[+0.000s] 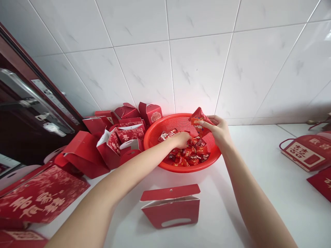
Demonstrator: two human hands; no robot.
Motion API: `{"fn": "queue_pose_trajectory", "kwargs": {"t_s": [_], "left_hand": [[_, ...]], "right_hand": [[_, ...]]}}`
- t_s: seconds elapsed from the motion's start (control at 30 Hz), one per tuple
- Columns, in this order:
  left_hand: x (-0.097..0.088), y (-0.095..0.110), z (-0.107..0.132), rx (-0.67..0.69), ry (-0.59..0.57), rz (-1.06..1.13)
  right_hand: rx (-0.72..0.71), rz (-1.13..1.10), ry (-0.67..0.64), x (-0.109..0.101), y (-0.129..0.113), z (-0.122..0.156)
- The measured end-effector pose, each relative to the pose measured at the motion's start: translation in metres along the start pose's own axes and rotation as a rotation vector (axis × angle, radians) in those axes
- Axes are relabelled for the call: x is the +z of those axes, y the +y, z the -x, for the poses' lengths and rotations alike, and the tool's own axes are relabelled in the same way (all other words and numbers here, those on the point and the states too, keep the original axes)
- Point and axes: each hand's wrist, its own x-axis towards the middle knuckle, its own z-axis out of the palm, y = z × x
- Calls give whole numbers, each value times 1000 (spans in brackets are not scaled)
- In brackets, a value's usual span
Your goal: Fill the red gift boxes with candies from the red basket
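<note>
A red plastic colander (151, 137) holds many small red wrapped candies (190, 156). My left hand (181, 139) reaches down into it, fingers curled among the candies; their tips are partly hidden, so what they grip does not show. Over the colander's back right rim, my right hand (218, 129) pinches a shiny red snack packet (200, 122) with gold print between thumb and fingers. In front of the colander a red paper gift box (178, 212) stands on the white counter, its top flaps slightly apart.
Several red gift boxes (85, 151) crowd the counter (256, 165) at the left, some with open tops. A red box with a cord handle (307, 151) lies at the right. White wall tiles (196, 69) rise behind; a dark door with a metal handle (36, 100) is at left.
</note>
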Motion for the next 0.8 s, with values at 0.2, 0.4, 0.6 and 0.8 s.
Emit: {"fn": "queue_pose_trajectory", "kwargs": {"t_s": [0.2, 0.4, 0.6, 0.8], "left_hand": [[-11, -2, 1, -113, -81, -37], [-30, -9, 6, -139, -45, 78], [-44, -12, 14, -4, 148, 493], [-55, 2, 22, 124, 275, 1073]], "right_hand": [[17, -6, 1, 0, 1, -1], [-1, -3, 17, 0, 3, -2], [10, -22, 14, -1, 3, -2], [9, -21, 18, -1, 6, -2]]}}
